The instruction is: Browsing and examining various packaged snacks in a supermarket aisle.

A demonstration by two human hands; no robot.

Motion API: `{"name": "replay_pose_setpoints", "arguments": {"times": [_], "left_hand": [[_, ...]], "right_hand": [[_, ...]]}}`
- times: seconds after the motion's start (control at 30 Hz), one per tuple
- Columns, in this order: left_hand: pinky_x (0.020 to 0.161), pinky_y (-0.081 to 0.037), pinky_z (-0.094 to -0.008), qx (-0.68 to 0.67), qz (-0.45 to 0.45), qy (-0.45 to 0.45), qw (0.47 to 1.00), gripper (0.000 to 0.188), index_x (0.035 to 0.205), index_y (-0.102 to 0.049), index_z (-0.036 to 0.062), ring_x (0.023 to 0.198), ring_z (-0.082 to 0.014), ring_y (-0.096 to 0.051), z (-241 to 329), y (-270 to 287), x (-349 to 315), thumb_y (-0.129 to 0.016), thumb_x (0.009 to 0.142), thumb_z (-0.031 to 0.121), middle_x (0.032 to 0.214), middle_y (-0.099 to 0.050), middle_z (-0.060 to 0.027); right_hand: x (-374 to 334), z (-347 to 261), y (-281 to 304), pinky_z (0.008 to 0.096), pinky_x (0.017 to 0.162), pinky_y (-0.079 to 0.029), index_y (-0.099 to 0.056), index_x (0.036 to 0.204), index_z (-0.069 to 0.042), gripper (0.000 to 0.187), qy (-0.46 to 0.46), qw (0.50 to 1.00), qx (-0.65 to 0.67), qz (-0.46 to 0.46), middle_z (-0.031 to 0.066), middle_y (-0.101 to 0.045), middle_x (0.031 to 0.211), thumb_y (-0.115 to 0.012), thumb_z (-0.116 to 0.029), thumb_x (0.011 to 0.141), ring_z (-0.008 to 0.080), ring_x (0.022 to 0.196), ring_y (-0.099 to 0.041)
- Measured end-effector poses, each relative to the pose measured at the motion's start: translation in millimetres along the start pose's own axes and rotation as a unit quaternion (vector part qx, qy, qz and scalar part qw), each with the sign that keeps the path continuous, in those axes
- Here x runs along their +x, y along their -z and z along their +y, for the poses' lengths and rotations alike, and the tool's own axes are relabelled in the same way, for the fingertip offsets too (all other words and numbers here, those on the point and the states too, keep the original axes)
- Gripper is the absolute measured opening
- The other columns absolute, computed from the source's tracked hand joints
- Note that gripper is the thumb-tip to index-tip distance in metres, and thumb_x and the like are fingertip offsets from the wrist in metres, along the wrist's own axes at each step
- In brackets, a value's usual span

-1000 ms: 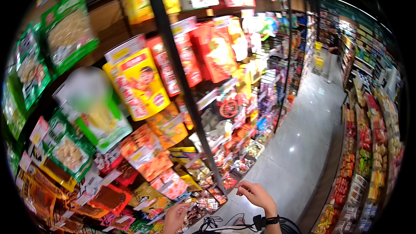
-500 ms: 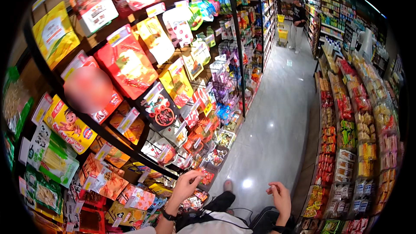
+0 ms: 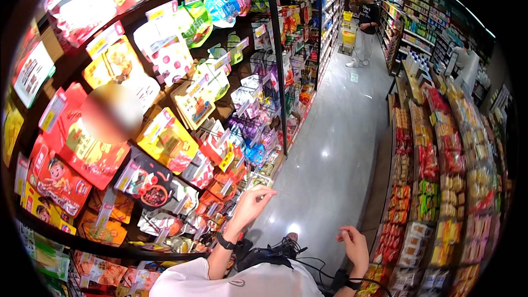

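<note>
My left hand [image 3: 253,204] is held up in the air in front of my body, next to the lower hanging snack bags. Its fingers are loosely bent and nothing shows in them. A dark band [image 3: 224,241] circles that wrist. My right hand [image 3: 355,246] hangs over the aisle side, near the slanted snack display [image 3: 410,187]; its fingers are half curled and apart, with nothing held. Closest to the left hand are small orange and red packets [image 3: 223,187] on hooks. Neither hand touches the goods.
A tall rack [image 3: 281,77] of hanging bags runs along my left. Grey shiny floor [image 3: 324,148] leads ahead between the displays. Farther down stand a person [image 3: 366,27] in a dark top and yellow baskets [image 3: 347,36]. Black cables [image 3: 319,269] hang at my waist.
The view has moved forward along the aisle, so the rack bags have shifted left and the far person looks nearer. Both hands stay raised and hold nothing.
</note>
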State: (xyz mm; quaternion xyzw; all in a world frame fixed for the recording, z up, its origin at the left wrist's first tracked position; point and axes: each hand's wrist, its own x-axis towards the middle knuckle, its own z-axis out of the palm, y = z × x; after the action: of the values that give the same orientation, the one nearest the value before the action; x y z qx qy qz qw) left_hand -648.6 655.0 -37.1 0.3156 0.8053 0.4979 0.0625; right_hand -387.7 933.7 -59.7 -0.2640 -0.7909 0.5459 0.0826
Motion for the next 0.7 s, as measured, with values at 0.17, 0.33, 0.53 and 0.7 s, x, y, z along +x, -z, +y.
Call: {"name": "replay_pose_setpoints", "arguments": {"times": [0.17,0.33,0.53,0.7], "left_hand": [[0.079,-0.056,-0.0335,0.036,0.002,-0.006,0.999,0.02,0.111,-0.077,0.0042,0.098,-0.0241,-0.071,2.3,-22.8,110.8,-0.064,0.1,0.015,0.109,-0.074,-0.0089],[0.084,-0.057,-0.0348,0.035,-0.002,-0.007,0.999,0.022,0.114,-0.076,0.0037,0.102,-0.0252,-0.071,-4.9,-50.5,186.2,-0.062,0.1,0.013,0.117,-0.073,-0.0091],[0.083,-0.056,-0.0359,0.074,0.068,0.021,0.995,0.019,0.106,-0.077,0.0025,0.097,-0.0283,-0.072,1.3,-82.5,254.0,-0.064,0.098,0.014,0.106,-0.075,-0.0123],[0.084,-0.056,-0.0353,0.134,0.186,0.04,0.973,0.017,0.104,-0.078,0.0035,0.096,-0.0246,-0.072,29.8,-68.3,305.7,-0.065,0.096,0.011,0.107,-0.074,-0.0107]], "right_hand": [[94.1,-3.1,61.0,0.032,0.079,-0.055,-0.065,0.115,0.003,0.024,0.002,0.999,-0.007,0.031,0.0127,-0.075,0.089,-0.055,-0.017,0.106,0.0189,0.085,-0.072],[172.0,51.3,114.1,0.0331,0.078,-0.054,-0.065,0.116,0.002,0.025,-0.021,0.999,-0.001,0.035,0.0123,-0.074,0.087,-0.055,-0.019,0.106,0.0192,0.083,-0.072],[282.0,101.3,159.1,0.0342,0.077,-0.055,-0.065,0.115,0.003,0.025,-0.048,0.998,-0.029,-0.031,0.0129,-0.074,0.087,-0.055,-0.018,0.106,0.0207,0.081,-0.072],[389.6,73.1,193.4,0.0363,0.071,-0.055,-0.067,0.11,0.002,0.026,0.035,0.975,-0.184,-0.117,0.0128,-0.073,0.078,-0.056,-0.021,0.104,0.0237,0.074,-0.072]]}}
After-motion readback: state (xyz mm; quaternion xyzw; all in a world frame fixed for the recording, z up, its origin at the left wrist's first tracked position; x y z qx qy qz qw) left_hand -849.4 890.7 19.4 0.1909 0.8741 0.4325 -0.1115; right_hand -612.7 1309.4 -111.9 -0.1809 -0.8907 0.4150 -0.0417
